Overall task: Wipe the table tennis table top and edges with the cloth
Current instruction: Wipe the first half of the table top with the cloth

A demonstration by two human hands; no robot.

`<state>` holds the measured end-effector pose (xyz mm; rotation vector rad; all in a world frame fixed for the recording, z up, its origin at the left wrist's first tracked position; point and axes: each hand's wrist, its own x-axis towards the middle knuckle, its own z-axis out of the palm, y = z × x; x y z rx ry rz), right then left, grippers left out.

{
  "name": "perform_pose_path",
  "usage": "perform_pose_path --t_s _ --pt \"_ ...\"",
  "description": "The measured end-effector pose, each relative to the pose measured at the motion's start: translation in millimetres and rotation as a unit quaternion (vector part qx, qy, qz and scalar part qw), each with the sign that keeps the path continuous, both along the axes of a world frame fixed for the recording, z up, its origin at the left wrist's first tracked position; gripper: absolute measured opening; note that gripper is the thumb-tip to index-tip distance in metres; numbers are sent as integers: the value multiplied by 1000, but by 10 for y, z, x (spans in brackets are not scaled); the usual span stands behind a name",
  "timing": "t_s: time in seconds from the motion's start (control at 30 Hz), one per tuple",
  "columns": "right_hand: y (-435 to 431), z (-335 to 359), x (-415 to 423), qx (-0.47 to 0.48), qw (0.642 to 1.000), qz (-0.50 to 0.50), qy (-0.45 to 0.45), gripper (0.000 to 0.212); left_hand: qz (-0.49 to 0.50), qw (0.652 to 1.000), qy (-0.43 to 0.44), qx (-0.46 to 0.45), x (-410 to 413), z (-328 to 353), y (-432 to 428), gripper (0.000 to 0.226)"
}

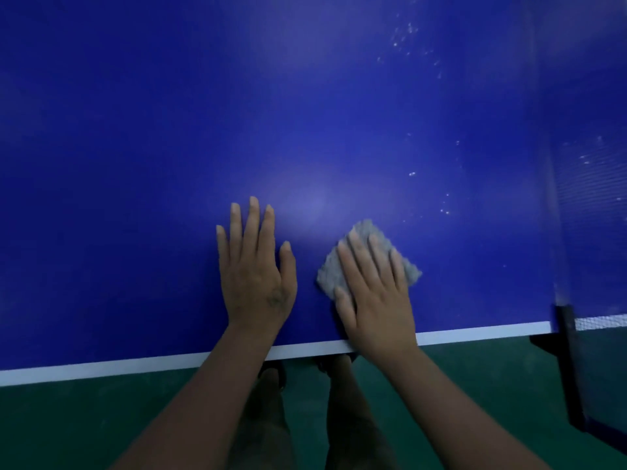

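Observation:
The blue table tennis table top [237, 113] fills most of the view, with a white line along its near edge [135, 362]. A grey folded cloth [364, 232] lies on the top near that edge. My right hand [371, 290] presses flat on the cloth with straight fingers, covering most of it. My left hand [254, 266] rests flat on the bare blue surface just left of the cloth, fingers spread. White specks of dirt [444, 206] dot the surface to the right of the cloth and further up [407, 35].
The net [590, 198] and its black post [565, 323] stand at the right side. Green floor [84, 425] lies below the table edge, where my legs and feet [271, 378] show.

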<state>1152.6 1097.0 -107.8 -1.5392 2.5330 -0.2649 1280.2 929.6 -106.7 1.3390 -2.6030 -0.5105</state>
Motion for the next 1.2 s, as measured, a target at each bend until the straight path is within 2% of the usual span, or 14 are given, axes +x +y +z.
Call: perform_pose_path --t_s 0.17,0.4,0.53,0.63,0.73,0.93,1.03,1.2 --pt "231 -13 -509 -2 994 110 -9 67 20 996 -73 -54 -371 -111 7 67" --pt "-879 -23 -1636 -14 999 26 13 64 33 995 -75 -62 -396 -131 -1 69" --pt "-1161 18 -1567 14 999 -42 -4 65 37 995 -74 -62 -381 -93 6 67" --pt "-801 7 -1068 -5 1000 -2 -16 64 41 995 -70 -58 -385 -71 13 67" --pt "-42 -26 -594 -15 997 61 -44 68 41 995 -73 -53 -388 -66 6 67" --pt "1174 -48 -856 26 999 -17 -22 62 45 995 -72 -43 -381 -88 -3 67" --pt "1165 -38 -1056 27 999 1 -17 63 45 995 -70 -47 -366 -103 -1 67" --pt "571 -51 -1736 0 998 60 3 64 45 996 -66 -46 -359 -111 1 68"
